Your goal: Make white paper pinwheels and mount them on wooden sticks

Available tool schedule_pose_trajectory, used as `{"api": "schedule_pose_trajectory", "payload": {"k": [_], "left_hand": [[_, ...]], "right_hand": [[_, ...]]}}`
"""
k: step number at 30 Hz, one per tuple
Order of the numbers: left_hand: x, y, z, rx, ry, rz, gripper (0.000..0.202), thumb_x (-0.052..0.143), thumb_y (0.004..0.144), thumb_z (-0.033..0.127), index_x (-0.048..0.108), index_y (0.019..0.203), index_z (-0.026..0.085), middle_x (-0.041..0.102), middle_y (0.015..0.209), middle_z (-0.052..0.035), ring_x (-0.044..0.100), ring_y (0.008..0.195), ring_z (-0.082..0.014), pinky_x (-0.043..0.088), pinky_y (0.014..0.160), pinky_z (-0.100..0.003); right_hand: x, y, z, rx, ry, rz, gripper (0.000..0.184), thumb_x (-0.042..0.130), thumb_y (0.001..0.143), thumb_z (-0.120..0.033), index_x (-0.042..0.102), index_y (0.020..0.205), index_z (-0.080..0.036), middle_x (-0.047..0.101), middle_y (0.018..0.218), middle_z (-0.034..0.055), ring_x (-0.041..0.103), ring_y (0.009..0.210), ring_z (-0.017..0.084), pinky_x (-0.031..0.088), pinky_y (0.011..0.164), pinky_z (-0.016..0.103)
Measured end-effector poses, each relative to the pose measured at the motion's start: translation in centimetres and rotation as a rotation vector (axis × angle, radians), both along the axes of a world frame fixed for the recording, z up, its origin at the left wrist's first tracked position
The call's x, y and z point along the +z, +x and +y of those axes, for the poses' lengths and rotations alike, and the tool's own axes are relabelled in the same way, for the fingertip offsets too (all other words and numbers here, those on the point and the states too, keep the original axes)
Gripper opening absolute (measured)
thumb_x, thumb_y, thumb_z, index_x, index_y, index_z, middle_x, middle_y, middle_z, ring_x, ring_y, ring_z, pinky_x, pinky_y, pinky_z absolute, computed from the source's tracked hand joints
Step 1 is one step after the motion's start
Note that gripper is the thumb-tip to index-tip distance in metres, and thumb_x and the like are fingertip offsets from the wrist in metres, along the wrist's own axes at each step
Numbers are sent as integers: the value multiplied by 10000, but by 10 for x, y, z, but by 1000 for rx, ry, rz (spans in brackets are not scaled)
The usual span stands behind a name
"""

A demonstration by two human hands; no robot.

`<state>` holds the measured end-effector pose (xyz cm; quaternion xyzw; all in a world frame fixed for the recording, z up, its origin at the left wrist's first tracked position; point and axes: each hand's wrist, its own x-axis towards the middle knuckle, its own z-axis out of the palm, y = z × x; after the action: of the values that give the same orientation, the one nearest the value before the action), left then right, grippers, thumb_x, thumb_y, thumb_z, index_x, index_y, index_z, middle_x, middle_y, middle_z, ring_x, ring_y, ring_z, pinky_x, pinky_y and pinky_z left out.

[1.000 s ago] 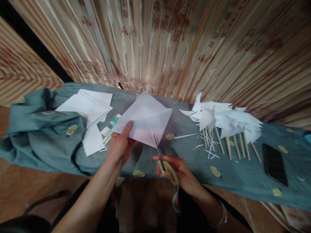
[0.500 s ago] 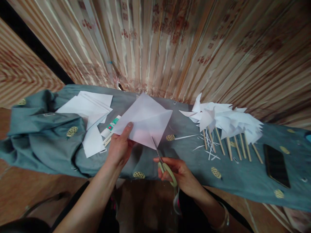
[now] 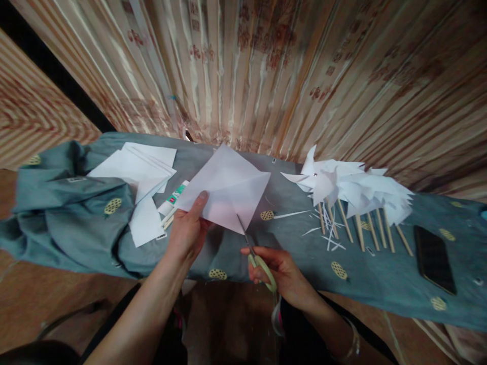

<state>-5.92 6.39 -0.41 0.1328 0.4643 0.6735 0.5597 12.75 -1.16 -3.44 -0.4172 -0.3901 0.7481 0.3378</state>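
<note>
A white square sheet of paper (image 3: 226, 177) with faint creases is held up at its lower left edge by my left hand (image 3: 191, 228), thumb on top and fingers beneath. In my right hand (image 3: 276, 271) is a pair of scissors with pale green handles (image 3: 265, 271). Their blades lie at the sheet's bottom corner, pointing up toward its middle. Whether the blades are closed on the paper is hard to make out. Right of the sheet, several white paper pinwheels (image 3: 353, 187) on wooden sticks lie side by side.
Left are loose white papers (image 3: 146, 175) and a white-and-green glue tube (image 3: 173, 197). Thin paper strips (image 3: 333, 238) lie near the pinwheel sticks, and a black phone (image 3: 434, 259) is at right. All rest on a grey-green cloth (image 3: 243, 261). A pleated curtain (image 3: 243, 71) hangs behind.
Almost nothing differs. Both hands, the paper and the scissors keep nearly the same position, with only a very slight shift of the view.
</note>
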Motion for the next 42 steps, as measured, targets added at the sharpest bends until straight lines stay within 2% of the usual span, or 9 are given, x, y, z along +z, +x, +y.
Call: {"api": "schedule_pose_trajectory", "payload": {"k": [13,20,37,42], "left_hand": [[0,3,-1,-3,-17,-8,222,763,696,172,699,909,167,741,887,-31,690,689,-145,600,719,-281],[1,11,-7,-69,-9,1,294,791,652,198,687,923,153,741,855,-43,709,771,-194,604,707,-297],[-2,10,-4,-44,6,-16,290,785,668,181,693,942,150,743,895,-49,707,779,-185,592,762,-300],[-5,13,-7,-69,-21,-26,272,788,664,176,699,919,147,746,873,-43,698,702,-160,592,695,-259]], "right_hand": [[1,-1,1,-37,-6,-22,409,785,706,-390,709,1051,-184,637,677,-14,548,577,83,453,566,228],[-2,2,3,-39,60,-18,431,778,719,-412,696,1079,-190,652,718,-1,562,613,95,475,599,242],[-4,-2,3,-85,-12,-15,425,807,677,-388,704,1034,-181,623,645,-28,533,540,73,455,541,224],[1,-2,5,-62,15,-29,436,794,680,-450,688,1002,-177,645,697,-6,549,571,86,459,547,222]]}}
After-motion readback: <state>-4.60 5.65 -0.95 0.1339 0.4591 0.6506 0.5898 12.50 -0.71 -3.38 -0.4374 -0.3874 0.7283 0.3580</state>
